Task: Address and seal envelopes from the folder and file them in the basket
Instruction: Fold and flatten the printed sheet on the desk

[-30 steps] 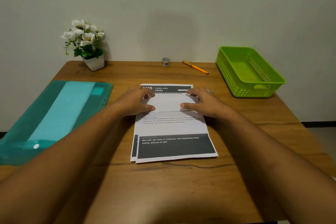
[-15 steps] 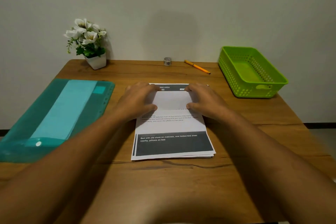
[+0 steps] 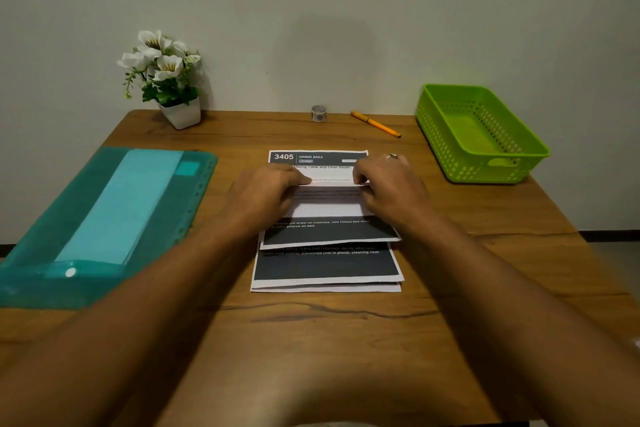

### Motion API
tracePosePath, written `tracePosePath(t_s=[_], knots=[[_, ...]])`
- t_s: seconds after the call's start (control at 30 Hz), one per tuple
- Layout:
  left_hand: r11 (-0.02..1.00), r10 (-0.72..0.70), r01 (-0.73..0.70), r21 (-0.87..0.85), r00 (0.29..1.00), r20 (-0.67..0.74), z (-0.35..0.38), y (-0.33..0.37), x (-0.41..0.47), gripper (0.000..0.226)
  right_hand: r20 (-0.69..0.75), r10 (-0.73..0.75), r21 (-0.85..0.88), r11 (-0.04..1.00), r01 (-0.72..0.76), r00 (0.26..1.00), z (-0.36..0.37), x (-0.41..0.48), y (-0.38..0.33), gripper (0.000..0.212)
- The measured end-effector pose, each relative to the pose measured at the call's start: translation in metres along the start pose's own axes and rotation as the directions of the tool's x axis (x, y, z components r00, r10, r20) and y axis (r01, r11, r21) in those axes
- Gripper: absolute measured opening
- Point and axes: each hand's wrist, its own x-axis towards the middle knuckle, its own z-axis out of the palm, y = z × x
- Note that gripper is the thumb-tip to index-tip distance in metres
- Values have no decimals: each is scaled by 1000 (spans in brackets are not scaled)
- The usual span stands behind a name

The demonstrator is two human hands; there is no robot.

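Observation:
A stack of printed sheets [image 3: 325,269] lies in the middle of the wooden table [image 3: 311,340]. The top sheet [image 3: 329,210] is folded over on itself. My left hand [image 3: 266,194] and my right hand [image 3: 391,191] pinch its folded edge from either side. Its near end is raised above the sheet below, whose dark band shows. A teal folder [image 3: 69,218] lies at the left with a pale envelope [image 3: 121,208] showing through it. At the right stands the green basket [image 3: 478,172], with nothing visible inside.
An orange pen [image 3: 375,124] and a small roll of tape [image 3: 318,113] lie at the back by the wall. A white pot of flowers [image 3: 166,80] stands at the back left. The table's right edge runs just past the basket.
The top sheet's near end has drawn away from me, uncovering the dark band of the sheet beneath. Both hands still hold its fold and have shifted only slightly.

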Motion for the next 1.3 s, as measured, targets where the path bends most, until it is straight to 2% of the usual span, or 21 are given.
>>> tracePosePath(t_s=[0.27, 0.43, 0.6, 0.8, 0.93, 1.0, 1.17, 1.3], knots=[[999, 15, -16, 36, 999, 45, 20, 0, -17, 45, 56, -1, -31, 1000, 2, 998, 16, -9, 1, 18], [999, 20, -21, 33, 999, 44, 30, -4, -19, 43, 68, 14, 16, 1000, -15, 998, 20, -12, 2, 16], [1000, -10, 7, 28, 996, 89, 33, -3, -23, 63, 137, 35, 67, 997, -44, 990, 21, -17, 4, 22], [999, -8, 4, 42, 995, 96, 41, 1, -20, 55, 204, 42, 17, 999, -46, 978, 22, -17, -11, 55], [999, 10, -15, 38, 992, 124, 45, 5, -18, 56, 191, -4, 97, 995, -15, 982, 33, -15, -24, 42], [999, 20, -26, 36, 989, 149, 47, 6, -17, 59, 217, -28, 108, 994, 4, 976, 41, -16, -29, 46], [988, -128, 102, 114, 959, 253, 44, -8, -21, 75, 285, 26, 83, 995, -51, 958, 52, -20, -24, 68], [970, -207, 162, 180, 940, 270, 38, -23, -27, 72, 329, 136, -6, 990, -142, 935, 48, -20, -10, 83]])
